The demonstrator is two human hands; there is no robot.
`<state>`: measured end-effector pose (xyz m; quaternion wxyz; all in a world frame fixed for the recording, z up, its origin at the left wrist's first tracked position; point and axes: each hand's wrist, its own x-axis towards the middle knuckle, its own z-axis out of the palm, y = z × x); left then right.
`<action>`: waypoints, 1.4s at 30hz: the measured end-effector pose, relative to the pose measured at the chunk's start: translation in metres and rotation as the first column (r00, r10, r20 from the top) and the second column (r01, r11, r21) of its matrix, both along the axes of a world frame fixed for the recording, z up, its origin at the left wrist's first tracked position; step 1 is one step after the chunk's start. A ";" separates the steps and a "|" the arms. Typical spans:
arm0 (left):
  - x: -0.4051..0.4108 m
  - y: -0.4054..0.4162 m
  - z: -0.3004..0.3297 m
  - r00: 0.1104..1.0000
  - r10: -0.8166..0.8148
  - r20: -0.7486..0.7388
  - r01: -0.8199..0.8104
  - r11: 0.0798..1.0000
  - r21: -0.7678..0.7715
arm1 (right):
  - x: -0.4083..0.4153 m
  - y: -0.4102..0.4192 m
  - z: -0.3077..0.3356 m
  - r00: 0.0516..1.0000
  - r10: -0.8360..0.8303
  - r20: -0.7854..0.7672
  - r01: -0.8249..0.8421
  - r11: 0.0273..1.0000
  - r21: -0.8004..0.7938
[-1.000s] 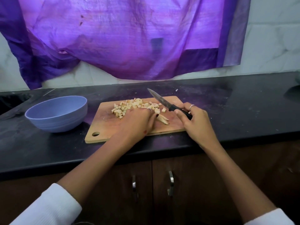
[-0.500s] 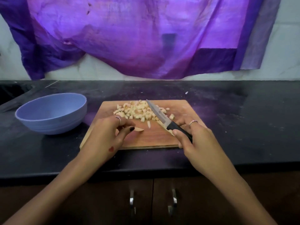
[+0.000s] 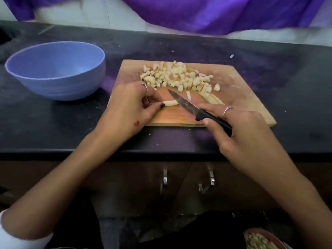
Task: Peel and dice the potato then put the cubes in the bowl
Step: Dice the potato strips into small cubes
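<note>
A wooden cutting board [image 3: 248, 90] lies on the black counter with a heap of pale potato cubes [image 3: 177, 77] on its far half. My left hand [image 3: 129, 106] pinches a thin potato strip [image 3: 170, 102] down on the board. My right hand [image 3: 239, 130] grips the black handle of a knife [image 3: 186, 106], whose blade lies across the strip's right end, tip pointing away to the left. More uncut strips [image 3: 212, 99] lie just right of the blade. An empty blue bowl [image 3: 55, 69] stands left of the board.
The black counter [image 3: 296, 78] ends in an edge just in front of the board, with brown cabinet doors and metal handles [image 3: 210, 178] below. A purple cloth [image 3: 215, 13] hangs on the white wall behind. A patterned object [image 3: 260, 239] shows at the bottom right.
The view has tilted down and closer. My left hand has laid one strip flat on the board, and my right hand has brought the knife blade onto its right end.
</note>
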<state>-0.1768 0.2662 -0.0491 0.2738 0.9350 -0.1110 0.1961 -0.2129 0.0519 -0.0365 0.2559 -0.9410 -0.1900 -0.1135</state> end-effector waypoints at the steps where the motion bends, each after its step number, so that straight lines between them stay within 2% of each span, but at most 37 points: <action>1: 0.001 0.000 -0.001 1.000 0.005 -0.006 -0.005 1.000 -0.009 | 0.001 0.002 -0.001 1.000 0.000 0.001 0.000 1.000 -0.013; 6: 0.003 -0.002 -0.001 0.999 -0.014 -0.044 0.011 0.998 -0.067 | 0.009 0.006 -0.001 1.000 -0.023 -0.007 0.023 0.997 -0.079; 13: 0.003 -0.004 -0.001 0.999 -0.032 -0.044 0.027 0.994 -0.107 | 0.015 0.017 0.005 1.000 -0.016 -0.009 0.015 0.996 -0.084; 22: 0.001 -0.011 -0.001 0.999 -0.007 -0.051 -0.001 0.988 -0.155 | 0.018 0.023 0.003 0.994 -0.036 -0.102 0.024 0.993 -0.116; 28: 0.001 -0.012 -0.002 0.999 -0.016 -0.039 0.010 0.988 -0.152 | 0.005 0.018 0.002 0.998 -0.026 -0.050 0.020 0.992 -0.123; 31: 0.002 -0.011 -0.002 1.000 -0.016 -0.022 0.013 0.991 -0.130 | -0.002 0.019 -0.002 0.997 -0.059 0.053 0.066 0.987 -0.148; 35: 0.000 -0.011 -0.002 1.000 -0.016 -0.022 0.014 0.994 -0.109 | 0.000 0.023 -0.009 0.995 -0.080 0.062 0.078 0.996 0.041; 42: 0.000 -0.010 -0.001 1.000 -0.022 -0.015 0.021 0.996 -0.084 | 0.001 0.030 -0.014 0.994 -0.089 0.056 0.090 0.996 -0.005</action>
